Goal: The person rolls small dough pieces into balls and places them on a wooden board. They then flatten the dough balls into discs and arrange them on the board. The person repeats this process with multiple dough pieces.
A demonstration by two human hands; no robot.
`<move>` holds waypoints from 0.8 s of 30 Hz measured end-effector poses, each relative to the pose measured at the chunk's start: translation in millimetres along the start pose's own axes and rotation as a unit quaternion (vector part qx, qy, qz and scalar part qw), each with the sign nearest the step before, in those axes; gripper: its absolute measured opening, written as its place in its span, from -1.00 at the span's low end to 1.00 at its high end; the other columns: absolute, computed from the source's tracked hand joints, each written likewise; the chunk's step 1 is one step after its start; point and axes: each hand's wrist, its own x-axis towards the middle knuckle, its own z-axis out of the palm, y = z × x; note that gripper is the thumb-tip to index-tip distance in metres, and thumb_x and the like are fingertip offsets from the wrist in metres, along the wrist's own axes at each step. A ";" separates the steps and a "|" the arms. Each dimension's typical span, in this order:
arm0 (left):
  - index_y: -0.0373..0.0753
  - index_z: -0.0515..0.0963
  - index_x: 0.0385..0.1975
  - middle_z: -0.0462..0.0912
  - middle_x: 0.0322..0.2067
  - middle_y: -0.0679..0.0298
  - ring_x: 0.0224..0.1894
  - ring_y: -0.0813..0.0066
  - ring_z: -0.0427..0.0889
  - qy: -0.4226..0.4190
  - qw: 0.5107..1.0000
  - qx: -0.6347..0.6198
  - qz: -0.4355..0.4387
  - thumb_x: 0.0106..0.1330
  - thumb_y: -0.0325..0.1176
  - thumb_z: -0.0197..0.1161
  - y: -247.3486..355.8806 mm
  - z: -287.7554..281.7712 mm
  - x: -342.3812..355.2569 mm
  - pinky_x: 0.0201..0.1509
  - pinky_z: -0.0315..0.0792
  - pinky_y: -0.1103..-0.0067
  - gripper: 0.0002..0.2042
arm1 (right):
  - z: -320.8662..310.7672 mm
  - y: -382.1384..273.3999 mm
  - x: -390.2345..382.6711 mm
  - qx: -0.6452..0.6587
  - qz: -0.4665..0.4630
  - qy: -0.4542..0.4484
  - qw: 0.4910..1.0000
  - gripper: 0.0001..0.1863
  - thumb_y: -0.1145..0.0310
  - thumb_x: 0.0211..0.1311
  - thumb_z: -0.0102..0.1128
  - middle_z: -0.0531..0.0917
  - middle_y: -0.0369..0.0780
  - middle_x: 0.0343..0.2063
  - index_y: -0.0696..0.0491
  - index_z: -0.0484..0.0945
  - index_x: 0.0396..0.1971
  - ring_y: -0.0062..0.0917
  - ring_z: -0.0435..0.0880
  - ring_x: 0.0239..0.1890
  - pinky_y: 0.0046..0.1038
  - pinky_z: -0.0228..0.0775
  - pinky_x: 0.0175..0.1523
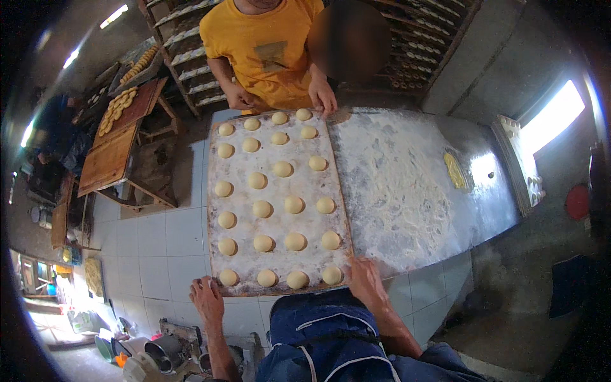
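A floured wooden board (pixel 238 169) lies lengthwise in front of me, bearing several rows of round, pale dough balls (pixel 262 209). At its near left corner, my left hand (pixel 207 299) is closed round the edge, fingers curled over the rim. My right hand (pixel 367 280) grips the near right corner, beside a dough ball; its fingertips are partly hidden. Across from me stands a person in a yellow T-shirt (pixel 270 57). One of that person's hands (pixel 323 97) is at the far right corner, and the other (pixel 240 97) is near the far left edge.
Right of the board extends a metal table (pixel 401 184) dusted with flour, with a yellow lump (pixel 454 170) on it. Racks of trays (pixel 414 44) stand behind the person. A wooden table (pixel 108 156) with shaped dough is at left. Pots (pixel 164 353) sit low at near left.
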 end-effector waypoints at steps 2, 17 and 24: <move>-0.31 0.53 -0.04 0.54 -0.17 -0.02 -0.10 -0.08 0.54 0.022 0.970 -0.242 -0.012 0.48 -0.41 0.12 40.3 0.1 -5.8 -0.09 0.40 0.14 -0.82 | 10.5 -14.0 -7.8 0.029 -0.114 0.064 0.991 -0.61 0.40 0.34 0.12 0.56 0.20 0.08 0.25 0.52 0.10 0.13 0.53 0.13 -0.01 0.32 0.32; -0.29 0.48 -0.21 0.61 -0.23 -0.03 -0.11 -0.02 0.64 -0.371 0.887 -0.275 0.004 0.13 -0.41 0.51 213.2 -15.3 -6.0 -0.03 0.49 0.20 -0.67 | 14.1 57.0 -5.8 0.245 -0.133 -0.055 0.959 -0.60 0.37 0.11 0.49 0.72 -0.07 -0.21 0.05 0.62 -0.03 -0.24 0.74 -0.17 -0.23 0.55 -0.03; -0.33 0.46 0.02 0.72 -0.19 -0.04 -0.06 0.12 0.76 -0.339 0.807 -0.482 0.035 0.18 -0.37 0.52 398.2 12.3 47.3 -0.06 0.59 0.32 -0.53 | -126.8 232.5 81.1 0.230 -0.020 0.241 0.943 -0.60 0.46 0.12 0.47 0.74 -0.04 -0.28 0.07 0.63 -0.01 -0.22 0.77 -0.24 -0.28 0.59 -0.10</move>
